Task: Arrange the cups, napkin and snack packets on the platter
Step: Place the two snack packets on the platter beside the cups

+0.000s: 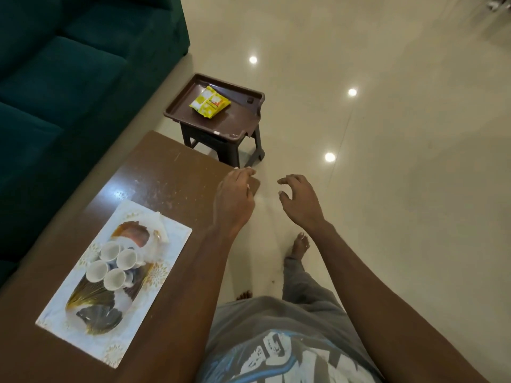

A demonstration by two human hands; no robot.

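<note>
A long white patterned platter (166, 244) lies on the brown coffee table (154, 172) at lower left. Several white cups (112, 265) stand clustered in its middle, and a folded white napkin (159, 230) rests at its far end. Yellow snack packets (209, 102) lie on a dark brown tray (182, 105) set on a small stool ahead. My left hand (235, 200) hovers over the table's far corner, fingers loosely curled, holding nothing. My right hand (300, 200) is out over the floor, fingers spread and empty.
A dark green sofa (69, 64) runs along the left behind the table. The stool's legs (249, 150) stand just beyond the table's far end. Glossy cream floor tiles (387, 161) stretch to the right. My bare foot (300, 244) is on the floor below my hands.
</note>
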